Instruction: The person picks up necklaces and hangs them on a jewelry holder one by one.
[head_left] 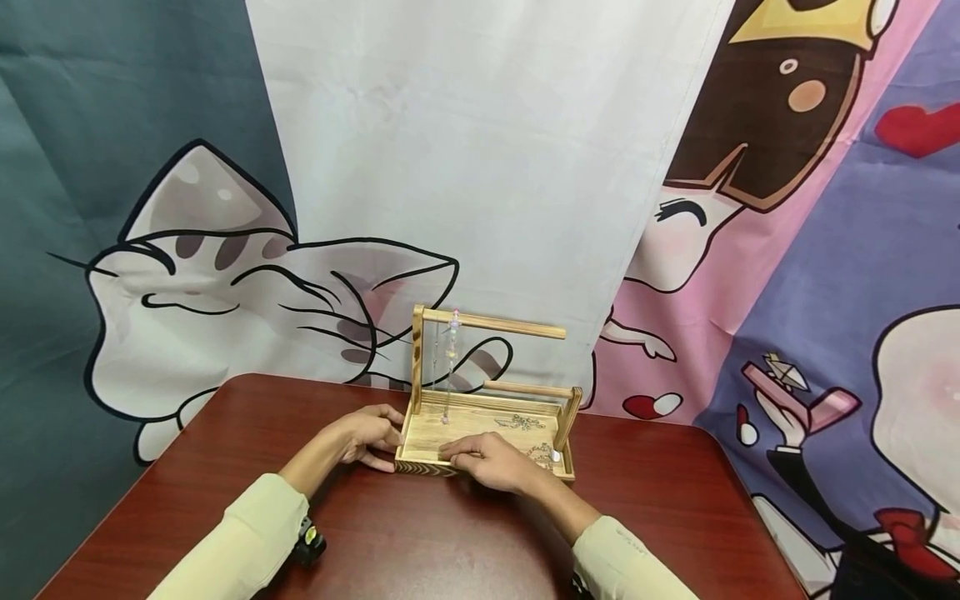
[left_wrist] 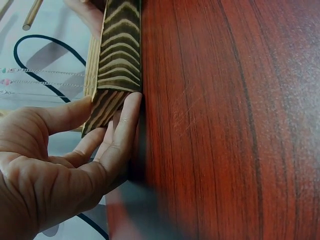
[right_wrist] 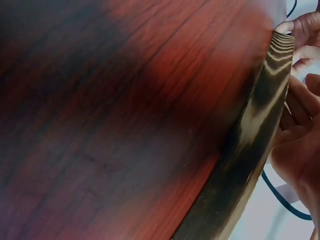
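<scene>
- A dark red, wood-grained table point(head_left: 675, 475) fills the lower part of the head view, glossy near bottom centre.
- Behind it hangs a printed cloth point(head_left: 487, 150), with a cartoon cat at left, a pale panel at centre, and pink and purple areas at right.
- The wooden jewellery stand point(head_left: 431, 433) sits just below the centre of the frame, near the table's far edge; its base is a shallow tray.
- Its long axis runs left to right, dipping slightly rightward; the striped front wall faces the bottom of the frame.
- The upper rod point(head_left: 510, 323) points right from the left post; the lower rod point(head_left: 528, 388) points left from the right post.
- The left hand point(head_left: 367, 435) grips the tray's left end, thumb at the top edge and fingers against the outside.
- The right hand point(head_left: 491, 462) lies across the front rim with its fingers inside; whether they hold anything I cannot tell. It hides part of the rim and tray floor.
- Beaded necklaces point(head_left: 453, 350) hang near the upper rod's left end.
- Thin chains point(head_left: 517, 422) lie in the tray's right half, beside a small white piece point(head_left: 556, 456).
</scene>
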